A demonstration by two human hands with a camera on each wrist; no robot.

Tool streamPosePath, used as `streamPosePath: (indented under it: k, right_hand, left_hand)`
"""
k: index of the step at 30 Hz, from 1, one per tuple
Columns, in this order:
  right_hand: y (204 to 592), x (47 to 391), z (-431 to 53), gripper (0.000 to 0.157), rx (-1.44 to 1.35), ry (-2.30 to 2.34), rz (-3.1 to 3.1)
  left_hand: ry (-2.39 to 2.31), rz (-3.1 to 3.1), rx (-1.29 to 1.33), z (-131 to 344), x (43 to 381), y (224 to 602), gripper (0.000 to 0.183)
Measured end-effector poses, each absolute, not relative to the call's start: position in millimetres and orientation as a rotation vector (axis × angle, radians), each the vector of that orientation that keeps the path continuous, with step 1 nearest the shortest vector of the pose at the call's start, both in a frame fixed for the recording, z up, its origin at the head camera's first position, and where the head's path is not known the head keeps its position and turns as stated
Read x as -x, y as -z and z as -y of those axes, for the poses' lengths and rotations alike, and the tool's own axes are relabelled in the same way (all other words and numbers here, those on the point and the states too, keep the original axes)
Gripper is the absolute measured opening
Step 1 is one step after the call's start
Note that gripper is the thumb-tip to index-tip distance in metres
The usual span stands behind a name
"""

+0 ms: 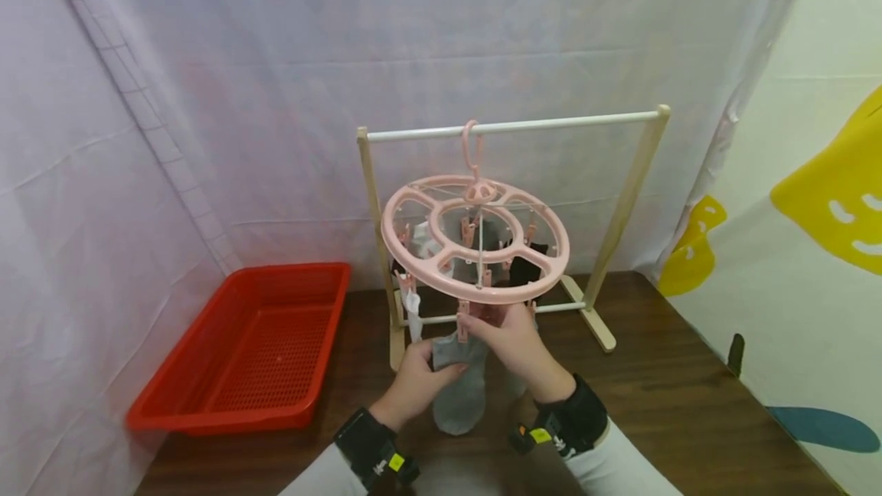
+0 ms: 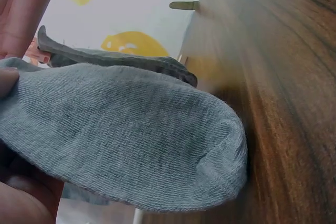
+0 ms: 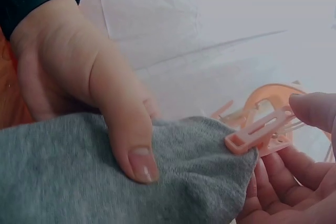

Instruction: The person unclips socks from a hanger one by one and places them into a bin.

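The hands are both grasping something beneath the front of a round pink hanger (image 1: 441,279): the left hand (image 1: 416,383) is pinching a gray sock (image 1: 458,402) between thumb and fingers near its upper part, while the right hand (image 1: 515,344) is squeezing a pink clip (image 3: 257,131), its thumb pressing on one side and its fingers supporting the other. The sock is hanging just below the rim, its rounded end pointing down over the wooden tabletop (image 1: 661,389), and the clip's tip is lying over the sock's top edge; whether it is biting the fabric, I cannot tell. A second gray piece (image 2: 126,61) is hanging behind the sock in the left wrist view. Around the hanger, a white piece (image 1: 413,312) is dangling at the left side, and a black piece (image 1: 527,266) is hanging toward the back right. The hanger itself is hooking over the white top bar (image 1: 572,123) of a rack with wooden uprights, which is standing on the tabletop. To the left of the rack, a red basket (image 1: 237,421) with a perforated bottom is sitting beside the pale curtain (image 1: 276,98). Black bands (image 1: 575,419) are wrapping both wrists over light sleeves (image 1: 623,469).
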State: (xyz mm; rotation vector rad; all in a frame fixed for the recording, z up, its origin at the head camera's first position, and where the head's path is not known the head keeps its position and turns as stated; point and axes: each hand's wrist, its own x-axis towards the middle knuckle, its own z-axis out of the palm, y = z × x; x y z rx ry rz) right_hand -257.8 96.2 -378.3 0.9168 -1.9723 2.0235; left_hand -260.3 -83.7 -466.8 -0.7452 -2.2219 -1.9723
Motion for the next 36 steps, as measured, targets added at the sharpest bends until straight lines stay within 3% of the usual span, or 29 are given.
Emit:
streamPosePath:
  k: [15, 25, 36]
  right_hand:
    - [380.0, 259.7, -92.6, 0.019, -0.922, -2.04, 1.992]
    - [380.0, 256.7, -94.3, 0.026, -0.771, -2.098, 2.07]
    - [381.8, 259.9, -94.9, 0.024, -0.799, -2.097, 1.999]
  left_hand:
    - [1.967, 2.224, 0.732, 85.7, 261.7, 470.9, 0.031]
    - [1.995, 2.267, 0.744, 87.1, 246.3, 442.3, 0.031]
    - [2.001, 2.27, 0.725, 85.1, 245.8, 439.0, 0.032]
